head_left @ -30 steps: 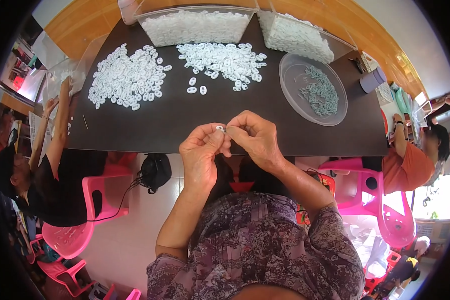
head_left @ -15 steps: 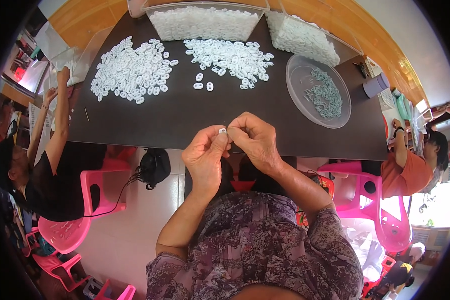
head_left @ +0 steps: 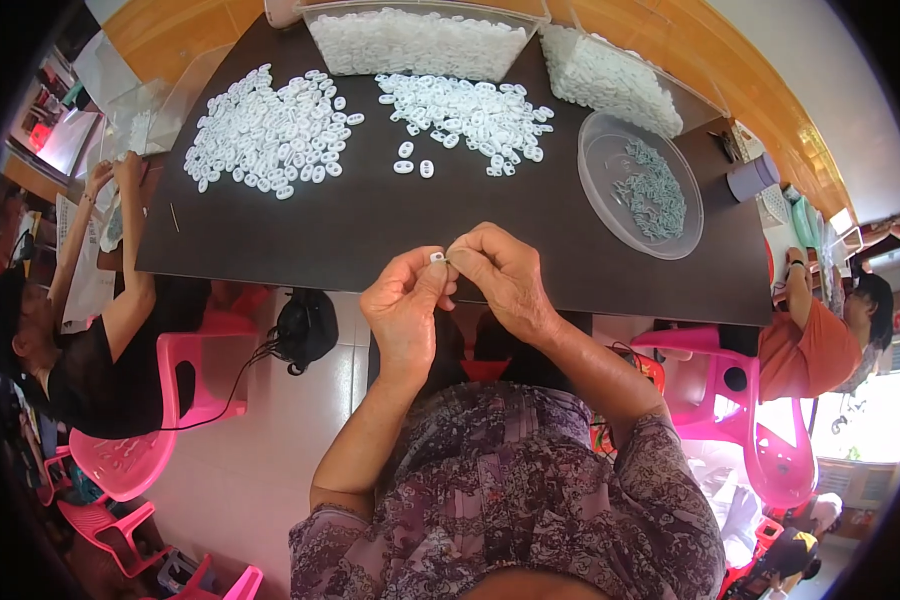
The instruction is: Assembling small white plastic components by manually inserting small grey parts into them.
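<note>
Between the thumb and fingers of my left hand (head_left: 404,305) is a small white oval plastic piece with a hole (head_left: 436,257), held just over the table's front edge. My right hand (head_left: 502,275) is pinched right beside that piece; its fingertips hide whatever they grip. Beyond my hands lie a left pile of similar white two-holed pieces (head_left: 270,135) and a right pile (head_left: 470,112). A few loose white pieces (head_left: 403,167) lie in front of the right pile. To the right, a round clear plastic tray (head_left: 595,190) contains many small grey-green parts (head_left: 653,190).
Two clear bins full of white pieces, a back bin (head_left: 420,45) and a right bin (head_left: 610,80), line the far edge of the dark table (head_left: 370,230). A grey-purple cup (head_left: 753,177) stands at right. Other people sit at left and right, near pink chairs (head_left: 130,455).
My hands have shifted slightly left, still pinched together around the white piece. The person at left has lowered a raised hand. The whole view has moved a little.
</note>
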### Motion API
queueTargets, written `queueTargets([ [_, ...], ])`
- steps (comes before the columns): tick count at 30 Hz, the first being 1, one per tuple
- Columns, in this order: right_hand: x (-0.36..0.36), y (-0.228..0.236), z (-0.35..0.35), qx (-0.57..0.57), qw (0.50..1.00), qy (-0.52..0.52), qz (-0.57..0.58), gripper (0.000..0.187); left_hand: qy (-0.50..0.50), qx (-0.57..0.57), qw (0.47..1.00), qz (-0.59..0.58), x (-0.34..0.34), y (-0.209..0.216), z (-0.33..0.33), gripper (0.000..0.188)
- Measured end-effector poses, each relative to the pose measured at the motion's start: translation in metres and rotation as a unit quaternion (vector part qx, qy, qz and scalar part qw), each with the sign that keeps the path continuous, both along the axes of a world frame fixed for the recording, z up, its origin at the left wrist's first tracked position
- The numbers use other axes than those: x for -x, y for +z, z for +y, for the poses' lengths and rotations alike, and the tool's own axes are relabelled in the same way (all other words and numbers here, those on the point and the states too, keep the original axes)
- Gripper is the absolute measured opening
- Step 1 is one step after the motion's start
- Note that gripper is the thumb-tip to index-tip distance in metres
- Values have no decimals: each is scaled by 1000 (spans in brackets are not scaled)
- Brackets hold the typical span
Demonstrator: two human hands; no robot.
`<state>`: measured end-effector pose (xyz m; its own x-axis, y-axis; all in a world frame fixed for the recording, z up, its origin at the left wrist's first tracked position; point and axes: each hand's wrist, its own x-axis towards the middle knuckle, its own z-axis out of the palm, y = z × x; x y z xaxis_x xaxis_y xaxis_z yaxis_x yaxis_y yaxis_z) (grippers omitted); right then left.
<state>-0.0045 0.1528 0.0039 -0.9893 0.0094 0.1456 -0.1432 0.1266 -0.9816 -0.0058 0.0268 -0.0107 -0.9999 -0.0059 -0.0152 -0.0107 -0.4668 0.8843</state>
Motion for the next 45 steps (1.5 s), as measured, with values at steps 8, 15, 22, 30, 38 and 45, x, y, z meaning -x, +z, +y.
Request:
queueTargets([
  [8,0,2,-3,-4,1000,6,-22,10,-21,-9,1000,-22,-2,-1,-6,13],
  [15,6,-13,-6,-115,991,-19,61,7,-5,37,999,-1,-1,-3,-5,12],
  [22,26,-1,-2,-123,989,1,84,9,-3,-14,1000,4,14,-2,-10,12],
  [30,99,-5,10,-422,875,-80,222,13,26,-8,1000,10,21,-8,-14,15],
  [38,115,-16,-4,-465,855,-109,201,12,20,-10,1000,7,24,-7,-15,16],
  [45,79,0,6,-299,949,-37,98,13,23,-35,999,22,22,-3,-14,20],
])
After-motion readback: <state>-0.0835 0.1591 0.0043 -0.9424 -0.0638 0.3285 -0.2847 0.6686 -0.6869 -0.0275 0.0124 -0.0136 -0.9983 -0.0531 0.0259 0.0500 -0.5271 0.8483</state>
